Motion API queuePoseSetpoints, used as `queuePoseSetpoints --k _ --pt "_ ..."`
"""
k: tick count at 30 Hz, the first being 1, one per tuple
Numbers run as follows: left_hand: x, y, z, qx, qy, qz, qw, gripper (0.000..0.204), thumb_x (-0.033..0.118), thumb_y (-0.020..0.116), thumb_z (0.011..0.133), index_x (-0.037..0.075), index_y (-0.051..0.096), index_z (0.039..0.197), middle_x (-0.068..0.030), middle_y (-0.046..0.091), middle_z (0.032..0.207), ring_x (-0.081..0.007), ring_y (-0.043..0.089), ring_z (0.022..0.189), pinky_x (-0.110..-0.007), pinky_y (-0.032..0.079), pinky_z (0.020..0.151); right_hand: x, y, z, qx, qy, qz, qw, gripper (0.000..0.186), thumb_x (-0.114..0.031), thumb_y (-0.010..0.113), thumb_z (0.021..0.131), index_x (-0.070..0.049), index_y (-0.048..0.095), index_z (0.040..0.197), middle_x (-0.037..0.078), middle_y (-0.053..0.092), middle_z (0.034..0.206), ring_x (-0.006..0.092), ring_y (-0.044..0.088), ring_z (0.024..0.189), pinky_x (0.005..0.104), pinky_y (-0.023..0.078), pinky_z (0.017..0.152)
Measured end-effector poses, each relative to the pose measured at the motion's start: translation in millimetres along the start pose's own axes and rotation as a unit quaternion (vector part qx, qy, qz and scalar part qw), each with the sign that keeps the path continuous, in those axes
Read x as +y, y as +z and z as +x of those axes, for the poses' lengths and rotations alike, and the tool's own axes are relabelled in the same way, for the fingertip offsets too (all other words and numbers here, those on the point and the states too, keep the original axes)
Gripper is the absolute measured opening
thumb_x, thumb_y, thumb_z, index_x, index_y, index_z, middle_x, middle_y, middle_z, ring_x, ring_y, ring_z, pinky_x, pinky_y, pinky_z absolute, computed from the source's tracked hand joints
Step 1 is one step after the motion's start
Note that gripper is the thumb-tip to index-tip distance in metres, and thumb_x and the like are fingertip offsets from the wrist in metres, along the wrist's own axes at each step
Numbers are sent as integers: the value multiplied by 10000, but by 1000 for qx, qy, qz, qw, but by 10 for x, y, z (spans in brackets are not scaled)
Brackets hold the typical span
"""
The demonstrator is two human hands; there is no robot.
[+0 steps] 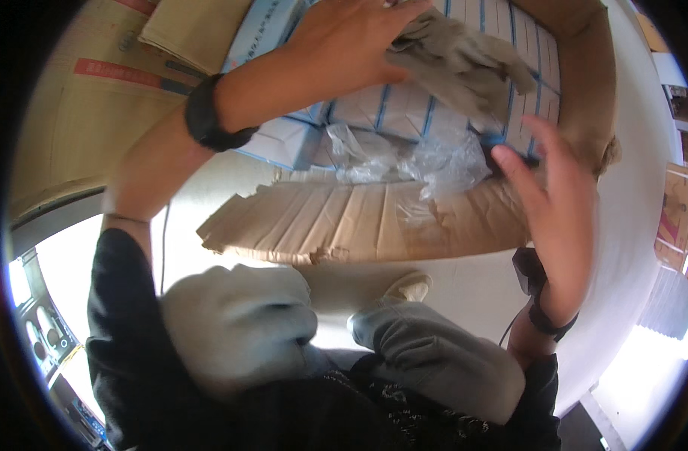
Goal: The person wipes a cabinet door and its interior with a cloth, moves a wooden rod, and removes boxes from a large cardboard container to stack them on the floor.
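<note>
My left hand reaches in over a carton packed with small boxes. Its fingers and thumb grip a crumpled grey-brown work glove, which hangs over the boxes; part of the fingers is cut off by the top edge. To the right, my right hand is above the carton's near right corner, thumb and fingers apart, with nothing in it. The pale boxes with blue edges stand in rows. Clear plastic wrap lies crumpled at their near side, between my hands.
A torn cardboard flap folds out toward my knees. One pale box sits at the carton's left. Larger brown cartons stand on the left, and another carton is far right. Equipment with round parts is at lower left.
</note>
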State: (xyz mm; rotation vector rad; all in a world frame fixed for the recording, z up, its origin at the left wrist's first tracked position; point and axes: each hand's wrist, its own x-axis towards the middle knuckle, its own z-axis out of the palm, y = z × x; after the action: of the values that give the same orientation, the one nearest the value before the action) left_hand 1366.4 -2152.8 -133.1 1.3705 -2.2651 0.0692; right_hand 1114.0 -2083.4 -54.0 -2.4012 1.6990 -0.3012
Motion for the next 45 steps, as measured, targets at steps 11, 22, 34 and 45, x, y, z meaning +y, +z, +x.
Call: queuePoseSetpoints --k 11,22,34,45 --pt "500 743 -1153 -509 52 -32 859 801 103 766 694 128 385 1399 -190 537 1185 -317 620 955 -422 512 779 102 595 -325 -157 -123 -37 979 237 -283 611 868 -65 640 959 119 634 867 283 645 813 376 507 677" --pt "319 419 -263 -221 -57 -398 889 359 45 715 756 44 588 1093 -51 607 1019 -190 595 918 -324 487 828 201 809 -250 -56 20 13 998 785 -296 739 750 -147 321 1398 231 478 1296 418 594 1049 451 496 876" --pt "372 499 -517 -152 -25 -364 919 814 237 828 718 86 381 1380 -113 460 1336 -252 460 1221 -357 363 1060 192 648 12 123 0 120 985 421 -106 671 749 -26 548 1144 156 632 1046 299 640 940 360 507 793" --pt "144 1015 -422 -184 -66 -494 847 392 172 642 858 19 558 1209 -107 623 1124 -216 609 1011 -341 489 895 358 530 51 173 9 94 980 591 -202 730 756 17 484 1247 260 426 1322 316 545 1111 397 490 851"
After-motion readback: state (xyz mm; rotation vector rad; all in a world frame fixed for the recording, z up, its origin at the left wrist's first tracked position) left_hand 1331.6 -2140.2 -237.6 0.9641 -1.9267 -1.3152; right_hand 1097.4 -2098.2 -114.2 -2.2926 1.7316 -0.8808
